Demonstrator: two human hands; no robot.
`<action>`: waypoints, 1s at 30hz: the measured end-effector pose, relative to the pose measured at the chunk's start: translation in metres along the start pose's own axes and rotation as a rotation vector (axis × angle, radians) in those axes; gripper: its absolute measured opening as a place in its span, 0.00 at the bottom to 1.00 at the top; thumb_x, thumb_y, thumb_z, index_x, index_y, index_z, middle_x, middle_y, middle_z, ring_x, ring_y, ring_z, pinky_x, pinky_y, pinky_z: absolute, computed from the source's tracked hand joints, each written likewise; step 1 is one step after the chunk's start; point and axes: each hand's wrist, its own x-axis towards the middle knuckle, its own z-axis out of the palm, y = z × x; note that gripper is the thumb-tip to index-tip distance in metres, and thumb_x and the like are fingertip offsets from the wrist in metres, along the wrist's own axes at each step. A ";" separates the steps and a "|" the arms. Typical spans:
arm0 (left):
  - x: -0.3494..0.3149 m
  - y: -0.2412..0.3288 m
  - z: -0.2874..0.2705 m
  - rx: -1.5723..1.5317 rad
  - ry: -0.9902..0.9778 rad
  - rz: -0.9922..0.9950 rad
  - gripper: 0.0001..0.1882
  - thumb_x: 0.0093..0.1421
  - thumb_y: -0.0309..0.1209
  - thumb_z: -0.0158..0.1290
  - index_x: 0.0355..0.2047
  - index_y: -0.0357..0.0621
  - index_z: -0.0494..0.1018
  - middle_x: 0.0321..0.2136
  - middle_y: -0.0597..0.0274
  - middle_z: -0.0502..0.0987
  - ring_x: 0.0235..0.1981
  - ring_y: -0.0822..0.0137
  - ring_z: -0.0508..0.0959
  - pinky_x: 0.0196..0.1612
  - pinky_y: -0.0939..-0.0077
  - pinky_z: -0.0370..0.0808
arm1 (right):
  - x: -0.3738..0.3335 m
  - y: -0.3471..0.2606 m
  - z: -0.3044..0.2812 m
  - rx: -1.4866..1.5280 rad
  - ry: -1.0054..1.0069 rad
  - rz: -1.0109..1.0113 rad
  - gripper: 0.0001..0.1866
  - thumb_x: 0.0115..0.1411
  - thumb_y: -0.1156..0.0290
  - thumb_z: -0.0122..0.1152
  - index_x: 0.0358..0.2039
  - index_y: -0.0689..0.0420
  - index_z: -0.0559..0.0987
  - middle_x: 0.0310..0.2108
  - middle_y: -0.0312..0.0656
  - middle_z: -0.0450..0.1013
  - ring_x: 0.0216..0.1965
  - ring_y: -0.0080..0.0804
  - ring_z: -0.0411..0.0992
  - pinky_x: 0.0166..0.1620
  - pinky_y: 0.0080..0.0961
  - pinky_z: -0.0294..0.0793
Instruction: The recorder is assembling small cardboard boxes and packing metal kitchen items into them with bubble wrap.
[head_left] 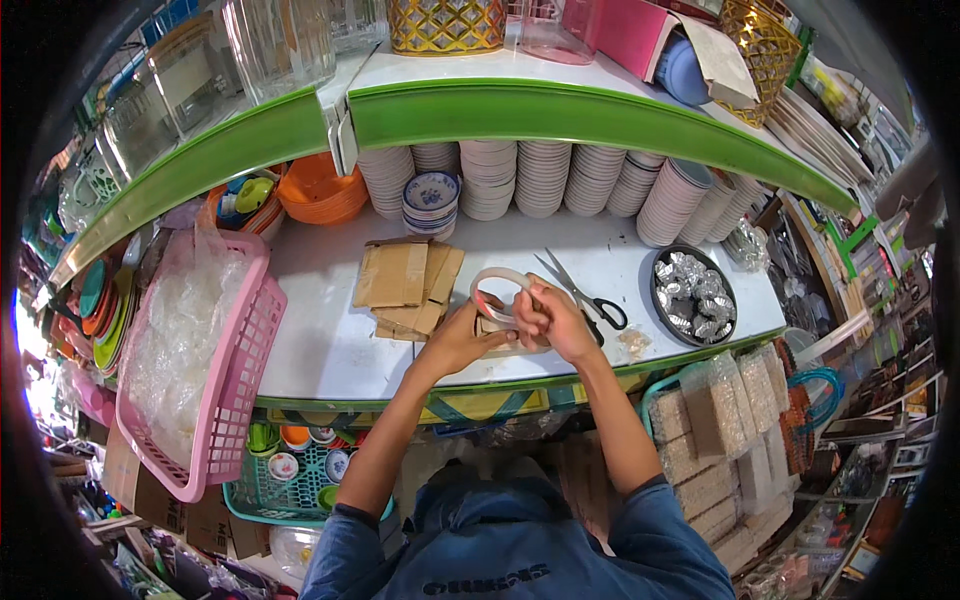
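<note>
Over the front of the white shelf, my two hands meet at a roll of clear tape point(478, 284), which is tilted with its open ring facing up. My right hand point(556, 316) has its fingers curled at the roll's right side. Against the lower left rim, my left hand point(455, 345) is closed, its thumb stretched toward the right hand. A pale, flat piece partly shows beneath the hands; its kind is hidden. Scissors point(572, 284) with black handles lie just beyond my right hand, blades spread. Several flat cardboard pieces point(395, 274) are stacked left of the roll.
Tall stacks of white bowls point(542, 178) line the back, beside patterned bowls point(432, 192) and orange bowls point(320, 188). A black round tray point(735, 312) of foil-like cups stands right. A pink basket point(262, 305) holds clear plastic at left. The green-edged upper shelf point(560, 126) overhangs.
</note>
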 end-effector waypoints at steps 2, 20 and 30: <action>-0.002 -0.002 0.000 -0.016 0.016 0.003 0.38 0.53 0.42 0.66 0.57 0.35 0.62 0.48 0.45 0.75 0.52 0.53 0.75 0.56 0.63 0.69 | 0.005 0.003 0.005 -0.126 0.016 0.024 0.15 0.69 0.59 0.38 0.26 0.52 0.61 0.16 0.28 0.50 0.16 0.17 0.49 0.20 0.16 0.55; 0.011 0.065 0.015 0.060 0.293 0.114 0.30 0.63 0.39 0.55 0.59 0.40 0.58 0.44 0.50 0.68 0.44 0.60 0.69 0.50 0.68 0.67 | -0.002 0.020 -0.015 0.031 -0.043 0.004 0.11 0.58 0.69 0.37 0.38 0.55 0.68 0.22 0.27 0.57 0.21 0.14 0.51 0.24 0.14 0.50; 0.027 0.044 0.036 -0.541 0.331 0.098 0.16 0.68 0.37 0.46 0.53 0.47 0.62 0.38 0.56 0.71 0.34 0.71 0.73 0.42 0.75 0.69 | -0.001 0.036 -0.022 -0.272 0.062 -0.169 0.13 0.60 0.67 0.41 0.29 0.63 0.71 0.18 0.28 0.57 0.20 0.18 0.53 0.27 0.20 0.54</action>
